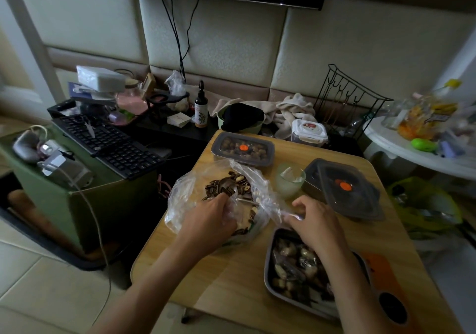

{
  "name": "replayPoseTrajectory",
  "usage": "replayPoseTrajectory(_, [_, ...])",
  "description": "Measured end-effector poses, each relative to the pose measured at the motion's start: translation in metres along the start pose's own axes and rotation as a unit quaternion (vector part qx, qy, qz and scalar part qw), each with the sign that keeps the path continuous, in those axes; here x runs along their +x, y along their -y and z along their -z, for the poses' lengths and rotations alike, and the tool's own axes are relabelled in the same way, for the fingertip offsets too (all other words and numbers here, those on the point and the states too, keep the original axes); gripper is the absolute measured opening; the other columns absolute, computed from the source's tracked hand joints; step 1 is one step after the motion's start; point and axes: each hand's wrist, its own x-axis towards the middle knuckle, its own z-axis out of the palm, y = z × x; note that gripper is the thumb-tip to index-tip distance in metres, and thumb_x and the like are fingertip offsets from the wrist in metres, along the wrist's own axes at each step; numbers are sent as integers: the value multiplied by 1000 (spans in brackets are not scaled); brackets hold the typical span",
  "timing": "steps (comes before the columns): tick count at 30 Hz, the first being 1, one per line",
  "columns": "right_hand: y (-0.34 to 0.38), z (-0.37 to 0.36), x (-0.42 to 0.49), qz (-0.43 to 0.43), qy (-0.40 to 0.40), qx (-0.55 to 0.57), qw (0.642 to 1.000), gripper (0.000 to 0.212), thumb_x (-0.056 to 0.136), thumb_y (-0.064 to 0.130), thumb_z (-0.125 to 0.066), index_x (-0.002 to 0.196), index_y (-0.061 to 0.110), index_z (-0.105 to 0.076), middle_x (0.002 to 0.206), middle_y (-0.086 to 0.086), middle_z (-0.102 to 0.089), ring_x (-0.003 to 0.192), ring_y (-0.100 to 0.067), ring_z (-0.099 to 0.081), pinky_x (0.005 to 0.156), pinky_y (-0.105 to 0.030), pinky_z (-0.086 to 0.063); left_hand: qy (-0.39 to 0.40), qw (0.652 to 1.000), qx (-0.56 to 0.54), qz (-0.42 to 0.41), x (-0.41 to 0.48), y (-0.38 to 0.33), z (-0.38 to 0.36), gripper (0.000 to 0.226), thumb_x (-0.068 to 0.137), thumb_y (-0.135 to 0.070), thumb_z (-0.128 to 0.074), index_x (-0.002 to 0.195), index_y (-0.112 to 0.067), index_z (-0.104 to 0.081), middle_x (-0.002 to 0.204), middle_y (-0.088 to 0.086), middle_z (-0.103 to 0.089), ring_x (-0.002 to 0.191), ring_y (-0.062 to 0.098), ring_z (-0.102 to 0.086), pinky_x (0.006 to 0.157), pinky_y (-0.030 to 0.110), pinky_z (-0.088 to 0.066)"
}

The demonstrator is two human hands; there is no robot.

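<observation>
Fingers [221,201] of the left hand [210,221] were curled over the near rim of the bag [180,197], bunching its clear film. The right hand [315,221] pinched the opposite flap between thumb and fingertips, pulling it toward three o'clock. The bag lay at ten o'clock on the table [231,282], its mouth slack and wide, with seeds [226,187] heaped inside. An open tray [269,269] of nuts sat at five o'clock, under the right wrist. A cup [289,181] stood at twelve, just beside the stretched film. Trouble looked likely from that stretch. A harder tug could tip the loose heap over the low rim and scatter seeds, or drag the film against the cup and upset it.
</observation>
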Motion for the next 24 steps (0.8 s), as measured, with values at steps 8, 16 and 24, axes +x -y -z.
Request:
replayPoseTrajectory(8, [19, -4, 2, 76, 20, 16, 997, 44, 83, 51, -81, 115, 27, -62, 109, 13, -53, 100, -10, -57, 81, -25, -49, 1, 1000, 17, -5, -5, -7, -1, 10, 91, -28, -57, 87, -24, -49, 75, -10, -54, 66, 8, -51, 56, 26, -34])
replayPoseTrajectory(16, [20, -8, 15, 22, -113, 31, 993, 14, 100, 27, -67, 90, 19, -72, 96, 3, -62, 74, -5, -54, 53, -13, -35, 6, 1000, 12, -11, -3, -7, 1, 11, 90, -26, -60, 88, -24, -49, 77, -11, -54, 67, 7, -49, 55, 22, -33])
replayPoseTrajectory(24, [11, -13, 9, -19, -117, -102, 988, 23, 104, 29, -56, 95, 16, -73, 98, -4, -62, 81, -18, -52, 65, -29, -44, 31, 999, 33, 13, 0, -6, 1, 16, 94, -28, -57, 86, -27, -44, 78, -10, -53, 67, 4, -46, 56, 21, -30])
